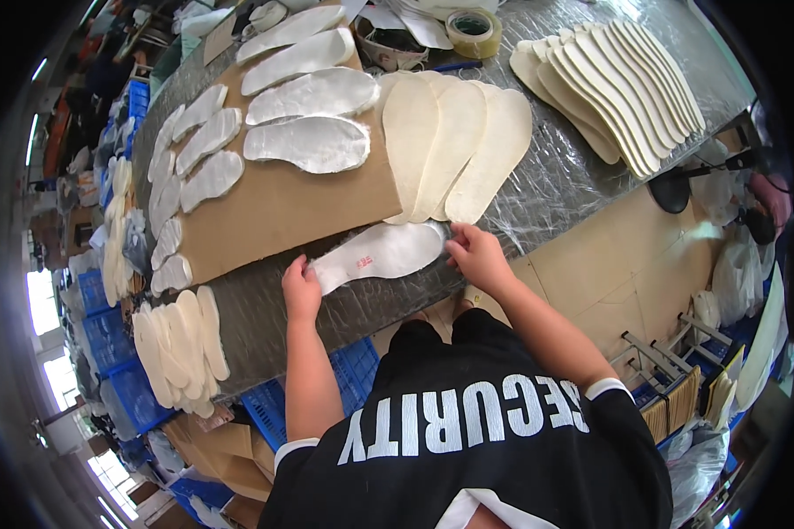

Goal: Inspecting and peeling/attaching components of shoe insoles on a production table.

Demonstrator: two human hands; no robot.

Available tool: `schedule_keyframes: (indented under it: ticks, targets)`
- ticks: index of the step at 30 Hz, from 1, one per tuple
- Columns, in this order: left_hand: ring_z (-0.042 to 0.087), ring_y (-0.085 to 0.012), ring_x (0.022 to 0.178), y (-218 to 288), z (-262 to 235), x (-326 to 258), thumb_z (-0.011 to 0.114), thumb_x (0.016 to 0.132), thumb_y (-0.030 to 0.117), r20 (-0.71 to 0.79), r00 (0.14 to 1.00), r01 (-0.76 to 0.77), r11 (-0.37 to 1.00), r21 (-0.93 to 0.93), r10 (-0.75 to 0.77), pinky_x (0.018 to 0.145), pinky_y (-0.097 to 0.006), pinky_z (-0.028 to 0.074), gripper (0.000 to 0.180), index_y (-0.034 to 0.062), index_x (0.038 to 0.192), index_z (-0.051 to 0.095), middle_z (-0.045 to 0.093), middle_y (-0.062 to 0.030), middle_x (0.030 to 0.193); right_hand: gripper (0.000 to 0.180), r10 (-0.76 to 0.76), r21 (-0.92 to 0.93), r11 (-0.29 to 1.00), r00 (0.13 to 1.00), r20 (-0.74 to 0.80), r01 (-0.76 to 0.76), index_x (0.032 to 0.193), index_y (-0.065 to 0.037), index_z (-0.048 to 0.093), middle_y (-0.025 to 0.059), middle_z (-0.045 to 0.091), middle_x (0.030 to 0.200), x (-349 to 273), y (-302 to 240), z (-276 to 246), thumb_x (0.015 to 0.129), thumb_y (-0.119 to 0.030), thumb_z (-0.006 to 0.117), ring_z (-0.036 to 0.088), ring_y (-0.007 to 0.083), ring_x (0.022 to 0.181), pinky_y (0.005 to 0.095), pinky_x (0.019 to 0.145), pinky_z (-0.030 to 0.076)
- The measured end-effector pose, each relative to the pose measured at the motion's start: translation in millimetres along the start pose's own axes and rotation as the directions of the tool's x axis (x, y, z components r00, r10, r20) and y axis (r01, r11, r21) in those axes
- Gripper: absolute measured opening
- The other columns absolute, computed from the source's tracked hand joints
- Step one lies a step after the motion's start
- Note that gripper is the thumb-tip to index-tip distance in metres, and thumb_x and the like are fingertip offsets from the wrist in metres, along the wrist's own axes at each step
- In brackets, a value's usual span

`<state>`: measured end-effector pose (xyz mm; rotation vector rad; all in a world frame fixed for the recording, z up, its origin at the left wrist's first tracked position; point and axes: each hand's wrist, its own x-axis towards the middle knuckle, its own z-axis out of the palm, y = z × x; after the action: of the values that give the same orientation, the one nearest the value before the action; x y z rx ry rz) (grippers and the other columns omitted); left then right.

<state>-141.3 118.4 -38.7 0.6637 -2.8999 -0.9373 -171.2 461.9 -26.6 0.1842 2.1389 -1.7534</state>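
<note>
Centre of frame, over counter (265, 335): white insole (379, 253), ends pinched by left grip (303, 286) and right grip (478, 254), both drawn nearly closed.

1. Red-marked white insole (384, 254): matt, cloth-like, faintly fuzzy at the edge.
2. 4 larger white insoles (307, 144): fleecy, rough-edged.
3. Cardboard sheet (282, 216): brown paper fibre, matt, smooth.
4. Fanned cream insoles (494, 145): matt, felt-like.
5. Table covering (556, 203): glossy, wrinkled plastic film.
6. Tape roll (474, 33): glossy plastic.
7. Blue crate (265, 412): plastic.
8. Black shirt (503, 476): matt cloth.
</note>
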Motion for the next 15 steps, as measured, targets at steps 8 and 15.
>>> schedule_keyframes:
  ticks: [8,15]
  targets:
    - [0.064,-0.0184,0.085,-7,-46,-37,0.058,0.087,0.003,0.339,0.907,0.308,0.942,-0.13,-0.25,0.077,-0.03,0.051,0.023,-0.0053,0.106,0.066,0.069,-0.012,0.096,0.012,0.247,-0.001,0.969,0.962,0.12,-0.248,0.093,0.005,0.061,0.0108,0.066,0.074,12,-11,15,0.086,-0.004,0.058,0.067,0.0162,0.059,0.028,0.051,0.053]
    - [0.063,-0.0196,0.098,-72,-72,-43,0.046,0.09,-0.002,0.22,0.878,0.479,0.775,-0.412,-0.425,0.086,-0.03,0.049,0.029,-0.006,0.111,0.066,0.068,-0.0137,0.107,0.008,0.012,-0.128,0.992,0.979,0.205,0.014,0.094,0.002,0.056,0.013,0.062,0.069,-16,6,59,0.087,-0.002,0.053,0.067,0.0205,0.059,0.033,0.054,0.054]
